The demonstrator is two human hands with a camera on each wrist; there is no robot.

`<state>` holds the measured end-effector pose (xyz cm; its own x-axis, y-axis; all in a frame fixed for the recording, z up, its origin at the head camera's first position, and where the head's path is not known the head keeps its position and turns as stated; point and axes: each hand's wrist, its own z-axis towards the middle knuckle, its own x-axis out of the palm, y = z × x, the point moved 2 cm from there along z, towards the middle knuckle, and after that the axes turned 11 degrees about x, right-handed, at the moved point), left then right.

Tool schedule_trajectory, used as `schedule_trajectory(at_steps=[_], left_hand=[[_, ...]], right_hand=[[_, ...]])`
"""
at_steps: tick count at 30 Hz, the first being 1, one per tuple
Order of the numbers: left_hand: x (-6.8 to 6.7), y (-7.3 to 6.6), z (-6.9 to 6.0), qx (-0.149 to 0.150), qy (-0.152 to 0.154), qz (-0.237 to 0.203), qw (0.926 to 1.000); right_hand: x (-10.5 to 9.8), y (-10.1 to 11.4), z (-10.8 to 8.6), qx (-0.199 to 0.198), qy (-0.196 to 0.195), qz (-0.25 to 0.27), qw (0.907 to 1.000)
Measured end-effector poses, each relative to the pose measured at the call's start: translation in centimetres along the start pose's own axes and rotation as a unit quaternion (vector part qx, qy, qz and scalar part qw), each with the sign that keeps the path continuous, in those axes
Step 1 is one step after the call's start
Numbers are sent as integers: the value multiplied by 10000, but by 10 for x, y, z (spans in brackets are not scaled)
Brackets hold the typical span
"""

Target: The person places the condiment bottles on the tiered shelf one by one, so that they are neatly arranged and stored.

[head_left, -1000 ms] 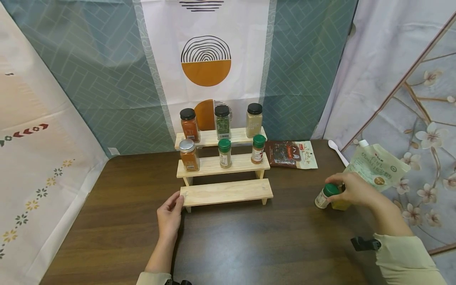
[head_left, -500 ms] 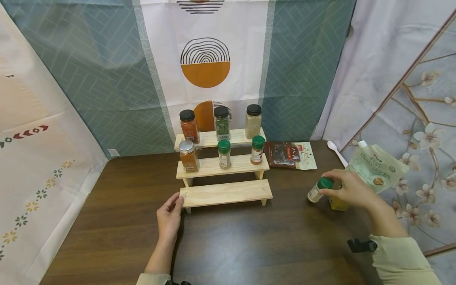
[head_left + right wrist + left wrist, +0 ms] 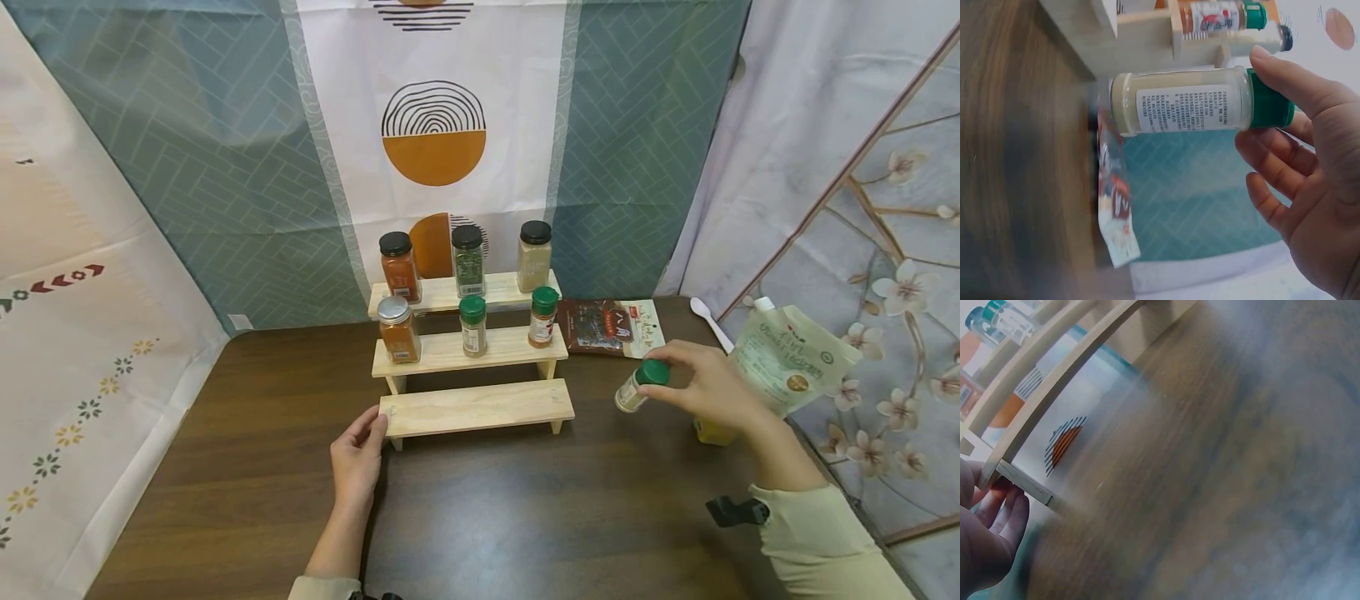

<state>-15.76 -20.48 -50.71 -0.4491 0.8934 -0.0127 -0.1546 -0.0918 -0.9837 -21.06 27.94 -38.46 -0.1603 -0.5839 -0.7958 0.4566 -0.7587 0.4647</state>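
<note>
My right hand (image 3: 712,385) pinches the green cap of a small clear spice jar (image 3: 630,395), tilted and off to the right of the wooden tiered rack (image 3: 476,407). In the right wrist view the jar (image 3: 1185,103) shows pale powder and a white printed label, with thumb and fingers on its cap. My left hand (image 3: 357,457) holds the left end of the rack's lowest step, thumb on top; in the left wrist view its fingers (image 3: 1013,519) curl at the step's end. On the middle step stand a silver-capped jar (image 3: 399,333) and two green-capped jars (image 3: 473,329).
Three black-capped jars (image 3: 468,262) stand on the top step. Right of the rack lie a brown spice packet (image 3: 607,327) and a white spoon (image 3: 711,321). A pale green spouted pouch (image 3: 791,354) and a yellow object (image 3: 712,431) are near my right forearm.
My right hand has carried the green-capped spice jar leftward and up from beside the yellow object, toward the rack. My left hand stays at the rack's lowest step.
</note>
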Motion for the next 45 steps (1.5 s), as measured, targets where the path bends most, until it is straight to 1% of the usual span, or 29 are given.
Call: schedule_trajectory(at_steps=[3, 6, 14, 22, 27, 33, 40, 45], left_hand=[[0, 1, 0, -20, 12, -8, 10000], [0, 2, 1, -26, 6, -8, 10000], [-1, 4, 2, -29, 17, 58, 10000], [0, 6, 3, -1, -66, 57, 10000], [0, 6, 3, 8, -51, 94, 9999], [0, 3, 1, 50, -48, 65, 10000], [1, 1, 0, 88, -57, 40, 9999], [1, -1, 0, 115, -90, 0, 9999]], right_hand=[[3, 9, 5, -72, 39, 283, 9996], [7, 17, 9, -150, 41, 456, 9988], [22, 36, 21, -66, 10, 568, 9984], [37, 54, 31, -23, -85, 689, 9976], [46, 66, 36, -32, -24, 867, 9962], [59, 80, 43, -74, 49, 1026, 9947], [75, 97, 50, 51, 316, 1226, 9919], [86, 109, 56, 95, 405, 1428, 9889]])
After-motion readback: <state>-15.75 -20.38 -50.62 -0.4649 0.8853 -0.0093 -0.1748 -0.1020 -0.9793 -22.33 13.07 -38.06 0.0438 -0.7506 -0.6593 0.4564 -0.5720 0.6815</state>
